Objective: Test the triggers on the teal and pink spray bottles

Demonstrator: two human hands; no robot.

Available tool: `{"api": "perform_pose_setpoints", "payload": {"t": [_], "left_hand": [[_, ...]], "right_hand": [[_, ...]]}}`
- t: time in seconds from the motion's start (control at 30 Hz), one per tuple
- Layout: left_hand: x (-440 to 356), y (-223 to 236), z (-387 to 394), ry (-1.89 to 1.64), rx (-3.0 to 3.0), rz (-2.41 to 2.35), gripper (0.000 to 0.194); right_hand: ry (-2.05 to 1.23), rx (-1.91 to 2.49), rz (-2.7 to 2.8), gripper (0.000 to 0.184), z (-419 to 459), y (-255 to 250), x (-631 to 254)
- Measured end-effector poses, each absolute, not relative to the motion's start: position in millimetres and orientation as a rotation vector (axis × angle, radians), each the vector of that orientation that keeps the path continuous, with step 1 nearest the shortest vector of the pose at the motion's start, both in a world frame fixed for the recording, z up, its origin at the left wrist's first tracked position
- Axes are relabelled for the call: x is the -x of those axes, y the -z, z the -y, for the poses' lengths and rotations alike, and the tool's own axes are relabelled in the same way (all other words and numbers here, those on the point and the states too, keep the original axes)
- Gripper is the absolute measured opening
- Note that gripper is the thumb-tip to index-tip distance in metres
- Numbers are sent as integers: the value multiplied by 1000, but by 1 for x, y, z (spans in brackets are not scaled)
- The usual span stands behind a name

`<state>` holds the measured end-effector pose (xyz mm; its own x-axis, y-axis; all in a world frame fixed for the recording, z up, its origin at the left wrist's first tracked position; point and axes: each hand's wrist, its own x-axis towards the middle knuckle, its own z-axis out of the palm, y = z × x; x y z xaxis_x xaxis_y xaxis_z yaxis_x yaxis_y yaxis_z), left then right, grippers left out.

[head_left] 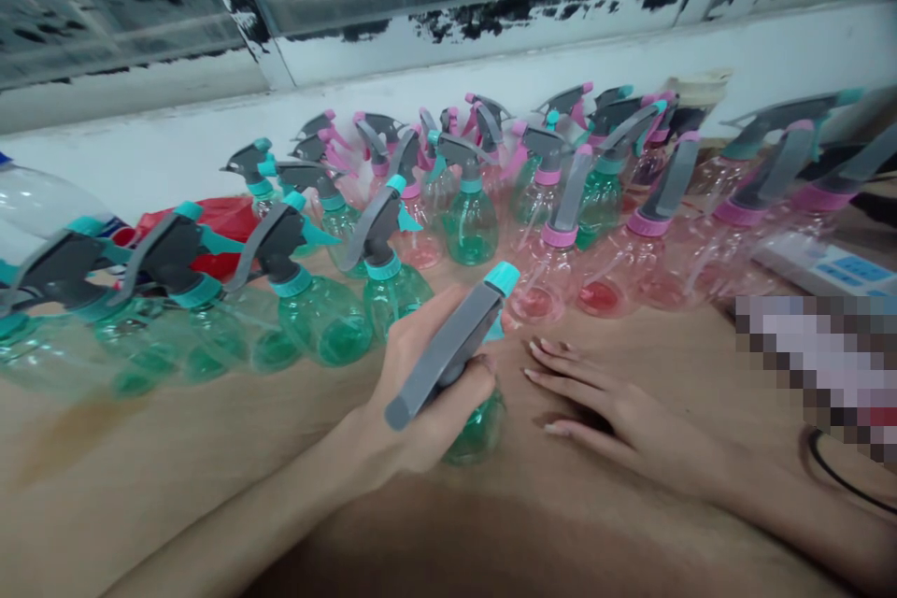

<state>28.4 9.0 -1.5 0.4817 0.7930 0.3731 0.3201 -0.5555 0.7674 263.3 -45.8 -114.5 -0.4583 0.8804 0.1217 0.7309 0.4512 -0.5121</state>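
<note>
My left hand (413, 392) is closed around the neck of a green spray bottle (480, 430) with a grey head and a teal nozzle cap. The bottle stands near the table's front, its body partly hidden by my fingers. To the right of it, my right hand (609, 402) rests on the table with its fingers stretched out, holding nothing. Green spray bottles (322, 318) with teal collars line up on the left. Pink spray bottles (536, 280) with pink collars stand on the right, just beyond my right hand.
Several more spray bottles (469, 215) crowd the back of the wooden table (280, 486). A red bag (210, 224) and a large clear bottle (42, 201) lie at the left. A white and blue box (841, 266) and a black cord (841, 476) are at the right. Windows rise behind.
</note>
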Motion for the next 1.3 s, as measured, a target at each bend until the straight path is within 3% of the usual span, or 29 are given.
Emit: {"api": "perform_pose_setpoints", "payload": {"t": [0.5,1.0,1.2,1.3], "left_hand": [[-33,4,-2,-1002,-2097,-1056,3],[-32,17,-3,-1106,-2040,-1012,6],[-35,19,4,-1068,-1908,-936,34],[-35,18,5,-1090,-1921,-910,42]], "right_hand": [[-509,1368,2369,53,45,117,-263],[-484,1338,2198,61,56,96,-242],[-435,1205,2026,73,56,64,-202],[-373,1193,1984,67,53,54,-182]]}}
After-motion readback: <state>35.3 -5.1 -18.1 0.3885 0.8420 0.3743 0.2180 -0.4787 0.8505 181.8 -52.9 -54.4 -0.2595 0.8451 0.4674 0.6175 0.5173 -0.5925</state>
